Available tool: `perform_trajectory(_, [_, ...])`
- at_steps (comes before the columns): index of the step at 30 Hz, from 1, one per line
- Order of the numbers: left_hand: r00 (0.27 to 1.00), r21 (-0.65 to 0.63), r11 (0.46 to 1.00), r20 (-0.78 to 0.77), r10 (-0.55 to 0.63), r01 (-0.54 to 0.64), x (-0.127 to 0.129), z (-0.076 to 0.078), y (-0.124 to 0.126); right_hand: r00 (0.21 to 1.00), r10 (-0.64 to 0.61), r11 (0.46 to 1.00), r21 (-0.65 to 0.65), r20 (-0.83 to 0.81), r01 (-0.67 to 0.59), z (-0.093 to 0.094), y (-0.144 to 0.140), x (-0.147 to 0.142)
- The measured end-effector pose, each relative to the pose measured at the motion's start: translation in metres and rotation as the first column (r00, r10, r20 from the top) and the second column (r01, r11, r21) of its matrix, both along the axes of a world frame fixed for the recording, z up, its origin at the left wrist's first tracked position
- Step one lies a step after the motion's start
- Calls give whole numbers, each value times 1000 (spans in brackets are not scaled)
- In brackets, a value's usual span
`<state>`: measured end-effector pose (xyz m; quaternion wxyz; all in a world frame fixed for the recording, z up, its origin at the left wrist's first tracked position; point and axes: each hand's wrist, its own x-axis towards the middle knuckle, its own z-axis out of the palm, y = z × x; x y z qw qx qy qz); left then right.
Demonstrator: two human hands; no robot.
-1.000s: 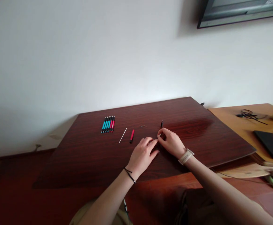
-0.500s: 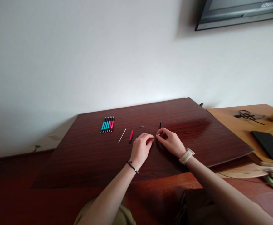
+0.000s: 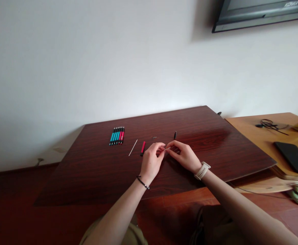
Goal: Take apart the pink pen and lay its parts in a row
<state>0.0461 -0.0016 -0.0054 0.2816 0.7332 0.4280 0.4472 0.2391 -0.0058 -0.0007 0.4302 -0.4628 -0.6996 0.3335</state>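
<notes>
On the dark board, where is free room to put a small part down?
Free: the right half of the dark board, beyond the right hand, and the near-left area below the pen row. Crowded: the strip from the white rod and red barrel to both hands.

On the worktop my hands meet near the middle, left hand beside right hand, pinching a thin rod between them. Left of my hands lie a pen barrel, then a thin refill, then a row of pens farther back. A small cap lies just behind my right hand.
</notes>
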Motion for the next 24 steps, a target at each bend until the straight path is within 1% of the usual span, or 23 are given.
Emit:
perform_trajectory(6, [985, 85, 996, -174, 11, 4, -2, 2, -3, 998, 22, 999, 40, 58, -25, 0, -1, 1])
perform_trajectory(8, [981, 95, 995, -195, 7, 12, -1, 4, -5, 997, 18, 999, 45, 69, -21, 0, -2, 0])
perform_trajectory(10, [984, 90, 995, -179, -16, 32, 0, 7, -8, 997, 14, 999, 47, 70, -17, 1, -2, -1])
perform_trajectory(13, [993, 48, 996, -102, -64, 70, 2, 11, -11, 998, 4, 999, 49, 64, -7, 2, -2, -1])
perform_trajectory(16, [995, -68, 995, 61, -72, 76, 3, 14, -12, 997, -14, 998, 67, 70, 9, 4, -3, -1])
perform_trajectory(18, [981, -171, 981, 186, -65, 97, 2, 14, -10, 996, -15, 995, 97, 93, 6, 5, -4, -1])
perform_trajectory(20, [960, -250, 960, 274, -53, 125, 2, 13, -8, 993, 6, 992, 127, 117, -21, 6, -6, -2])
perform_trajectory(24, [916, -345, 925, 401, -9, 160, 2, 10, -4, 994, 38, 987, 149, 105, -53, 7, -9, -5])
